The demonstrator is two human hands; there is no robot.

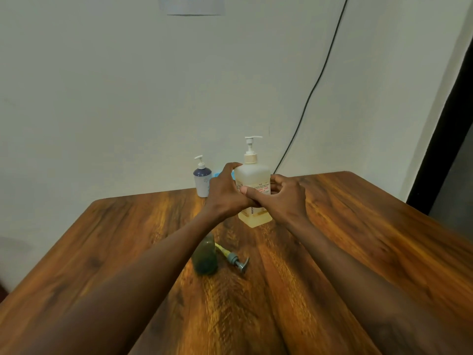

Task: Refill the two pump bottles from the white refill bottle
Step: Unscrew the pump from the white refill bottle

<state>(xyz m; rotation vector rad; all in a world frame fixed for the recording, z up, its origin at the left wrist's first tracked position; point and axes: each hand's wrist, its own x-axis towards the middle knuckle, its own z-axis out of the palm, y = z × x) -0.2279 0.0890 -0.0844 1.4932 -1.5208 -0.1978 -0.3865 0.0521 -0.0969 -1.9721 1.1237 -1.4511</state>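
White refill bottle stands upright at the desk's far side, our left hand and right hand curled round its body. Nearer us the green bottle stands, its pump lying beside it; we judge the refill's own top must unscrew next.

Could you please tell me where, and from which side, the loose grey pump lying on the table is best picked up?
Pinch the grey pump at its round collar, fingers coming down from above. It lies flat on the table, its tube running toward the green bottle and its spout nearer you. The collar looks like the thickest, firmest part.
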